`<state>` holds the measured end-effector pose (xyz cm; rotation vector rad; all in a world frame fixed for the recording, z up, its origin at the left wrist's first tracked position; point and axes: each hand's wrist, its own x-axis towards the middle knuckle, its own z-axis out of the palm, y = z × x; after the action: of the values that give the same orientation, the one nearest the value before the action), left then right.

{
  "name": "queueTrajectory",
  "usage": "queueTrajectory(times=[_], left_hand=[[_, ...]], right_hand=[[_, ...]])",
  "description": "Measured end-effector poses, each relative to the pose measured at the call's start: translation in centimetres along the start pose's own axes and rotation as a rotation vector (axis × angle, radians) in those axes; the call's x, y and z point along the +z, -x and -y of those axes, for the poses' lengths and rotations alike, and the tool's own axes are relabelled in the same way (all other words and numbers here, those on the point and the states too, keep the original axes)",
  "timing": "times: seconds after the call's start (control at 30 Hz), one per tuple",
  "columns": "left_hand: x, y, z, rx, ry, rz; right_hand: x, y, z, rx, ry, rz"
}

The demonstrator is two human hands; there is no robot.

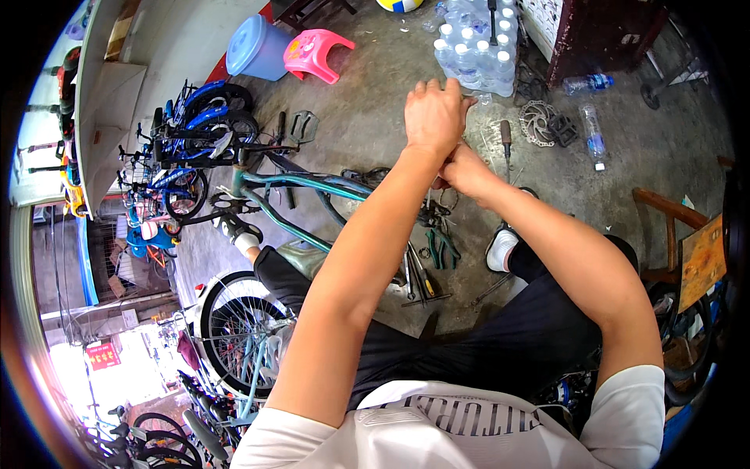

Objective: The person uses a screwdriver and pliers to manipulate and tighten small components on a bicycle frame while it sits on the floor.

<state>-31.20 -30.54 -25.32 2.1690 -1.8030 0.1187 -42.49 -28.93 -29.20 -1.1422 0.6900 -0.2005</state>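
Note:
My left hand is closed, knuckles up, stretched out over the concrete floor in front of me. Just below it and touching its wrist area, my right hand is closed too. Whatever either hand grips is hidden by the fingers. To their left lies a green bicycle frame, partly covered by my left forearm. Below the hands are green-handled pliers and several long tools. A screwdriver lies to the right, beside a brake disc and a pedal.
A wrapped pack of water bottles stands ahead, with loose bottles to the right. A pink stool and blue bucket are far left. Blue bicycles and a wheel line the left; a wooden chair is right.

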Motion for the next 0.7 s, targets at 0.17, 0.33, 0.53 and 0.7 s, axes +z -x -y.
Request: queueTrajectory(times=[0.17,0.33,0.53,0.7], left_hand=[[0.5,0.8,2.4,-0.949,1.909,-0.191],[0.7,0.2,5.0,-0.919,0.509,-0.139],[-2.0,0.4,0.4,0.018,-0.313,0.162],[-1.4,0.6,0.1,-0.3,0.03,0.13]], right_hand=[[-0.2,0.0,0.3,0.08,0.069,0.027],[0.1,0.0,0.4,0.123,0.044,0.06],[0.3,-0.4,-0.6,0.034,0.078,-0.012],[-0.2,-0.7,-1.2,0.078,0.139,-0.017]])
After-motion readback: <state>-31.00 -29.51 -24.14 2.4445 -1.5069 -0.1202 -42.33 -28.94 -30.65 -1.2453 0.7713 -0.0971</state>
